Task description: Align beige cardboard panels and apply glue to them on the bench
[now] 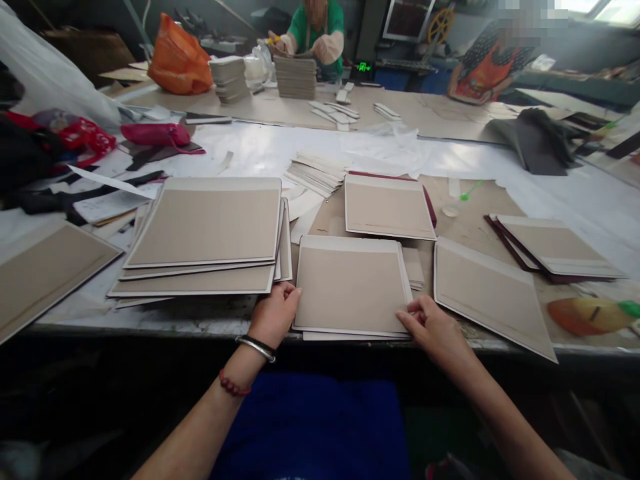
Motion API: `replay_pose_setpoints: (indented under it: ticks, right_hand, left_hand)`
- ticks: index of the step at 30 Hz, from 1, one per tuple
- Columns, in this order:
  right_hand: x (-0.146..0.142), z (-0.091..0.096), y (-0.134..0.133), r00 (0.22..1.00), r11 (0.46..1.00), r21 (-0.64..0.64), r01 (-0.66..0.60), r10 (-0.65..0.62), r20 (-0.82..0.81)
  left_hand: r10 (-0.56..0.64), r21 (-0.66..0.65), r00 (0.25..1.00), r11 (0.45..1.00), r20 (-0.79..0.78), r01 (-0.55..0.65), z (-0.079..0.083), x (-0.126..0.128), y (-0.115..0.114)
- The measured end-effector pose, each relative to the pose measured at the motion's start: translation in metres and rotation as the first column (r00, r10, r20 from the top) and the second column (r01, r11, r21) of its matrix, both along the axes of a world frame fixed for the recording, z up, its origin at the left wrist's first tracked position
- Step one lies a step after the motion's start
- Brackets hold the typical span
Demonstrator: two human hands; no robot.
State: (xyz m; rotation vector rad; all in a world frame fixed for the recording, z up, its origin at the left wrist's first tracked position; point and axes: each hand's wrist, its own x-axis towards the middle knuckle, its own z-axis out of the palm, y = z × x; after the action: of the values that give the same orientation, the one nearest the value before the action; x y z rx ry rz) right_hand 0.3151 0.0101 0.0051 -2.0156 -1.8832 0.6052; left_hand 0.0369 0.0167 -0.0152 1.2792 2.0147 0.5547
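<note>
A flat beige board (353, 290) with a pale border lies in front of me at the table's near edge, on top of another board. My left hand (277, 312) is closed at its lower left edge, thumb on the rim, with its fingertips partly hidden. On the opposite side, my right hand (434, 328) pinches the lower right edge between thumb and fingers. Close to my left hand stands an uneven stack of similar boards (205, 223). Another board (490, 290) lies to the right of my right hand.
Behind the middle board lie more boards with a dark red edge (390, 207) and paper strips (315, 175). At right are a small board stack (560, 247) and an orange-and-green object (590, 315). Two people work across the table, near an orange bag (180, 57).
</note>
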Motion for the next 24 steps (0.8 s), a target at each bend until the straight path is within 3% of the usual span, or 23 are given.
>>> replay_pose_setpoints:
  ticks: [5, 15, 24]
  right_hand:
    - [-0.002, 0.002, -0.002, 1.000, 1.000, -0.020, 0.011, -0.011, -0.015]
    - [0.001, 0.001, -0.002, 0.995, 0.996, -0.081, 0.025, -0.033, -0.096]
    - [0.002, 0.002, 0.000, 0.992, 0.989, -0.142, 0.031, -0.048, -0.119]
  left_hand:
    - [-0.009, -0.007, 1.000, 1.000, 0.013, 0.009, 0.004, -0.001, -0.001]
    - [0.027, -0.016, 0.988, 1.000, 0.155, -0.025, -0.005, -0.006, 0.002]
    - [0.128, -0.032, 0.915, 0.992, 0.382, -0.125, 0.017, 0.006, 0.000]
